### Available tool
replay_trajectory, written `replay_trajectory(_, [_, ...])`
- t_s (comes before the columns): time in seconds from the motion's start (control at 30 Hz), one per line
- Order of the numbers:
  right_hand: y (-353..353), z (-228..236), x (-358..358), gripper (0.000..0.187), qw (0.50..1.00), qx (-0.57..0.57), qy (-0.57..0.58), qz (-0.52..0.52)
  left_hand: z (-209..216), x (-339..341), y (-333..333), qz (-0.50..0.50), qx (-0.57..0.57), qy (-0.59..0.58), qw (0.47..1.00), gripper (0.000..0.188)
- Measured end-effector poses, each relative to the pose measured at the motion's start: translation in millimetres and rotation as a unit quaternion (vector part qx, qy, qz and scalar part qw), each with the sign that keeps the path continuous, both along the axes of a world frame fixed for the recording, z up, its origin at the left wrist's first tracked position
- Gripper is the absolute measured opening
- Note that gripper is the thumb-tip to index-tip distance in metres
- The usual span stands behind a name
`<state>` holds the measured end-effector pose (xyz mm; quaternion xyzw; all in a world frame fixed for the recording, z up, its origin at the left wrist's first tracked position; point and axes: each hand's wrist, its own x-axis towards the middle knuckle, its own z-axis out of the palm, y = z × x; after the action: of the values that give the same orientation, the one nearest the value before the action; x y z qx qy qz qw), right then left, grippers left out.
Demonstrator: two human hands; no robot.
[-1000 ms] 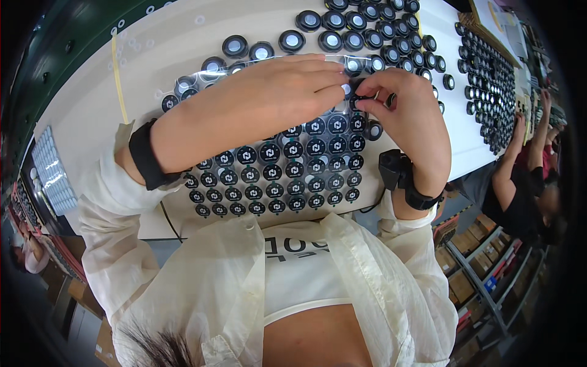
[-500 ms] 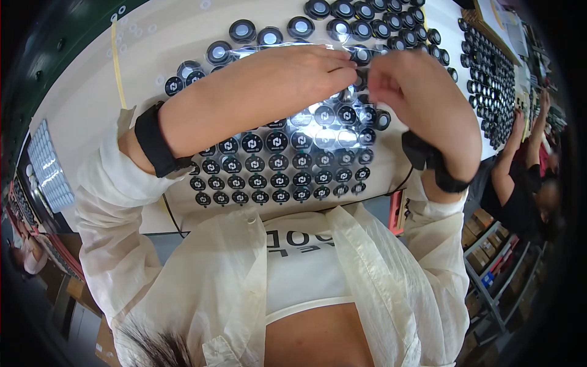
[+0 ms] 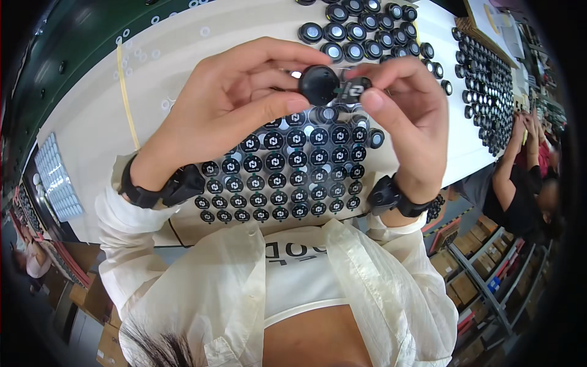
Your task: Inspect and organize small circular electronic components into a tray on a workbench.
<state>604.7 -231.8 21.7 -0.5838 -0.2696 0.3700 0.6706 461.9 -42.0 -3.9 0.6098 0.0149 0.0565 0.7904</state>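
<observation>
My left hand (image 3: 223, 101) grips a black round cap-like part (image 3: 319, 85) between thumb and fingers, its dark face turned toward me. Just to the right, my right hand (image 3: 413, 101) pinches a small black round sticker (image 3: 354, 90) with a pale symbol. The sticker's left edge is close to the black part; whether they touch I cannot tell. Below both hands lies a clear sheet of round black stickers (image 3: 275, 162) in rows. A black round piece (image 3: 376, 138) sits at the sheet's right edge.
Many black round pieces with pale centres (image 3: 354, 32) stand beyond my hands, and more (image 3: 489, 92) fill the table at right. A yellow tape strip (image 3: 127, 98) and a blue-white tray (image 3: 58, 177) are at left. Another person (image 3: 520, 189) works at far right.
My hands have lifted from the sticker sheet and turned. The black part now shows in my left hand and a sticker in my right. Fewer pieces lie beyond the sheet in view.
</observation>
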Motion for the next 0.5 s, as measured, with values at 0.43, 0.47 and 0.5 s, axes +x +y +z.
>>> replay_trajectory(0.43, [13,-12,-9,0.021,0.999,0.020,0.041,0.029,-4,-11,-4,0.049,0.034,0.021,0.998,0.039])
replay_trajectory(0.47, [13,-13,-10,0.021,0.999,0.021,0.041,0.028,-3,-11,-4,0.049,0.034,0.021,0.998,0.039])
replay_trajectory(0.5, [13,-14,-10,0.021,0.999,0.025,0.034,0.022,-2,-10,-5,0.051,0.039,0.022,0.998,0.038])
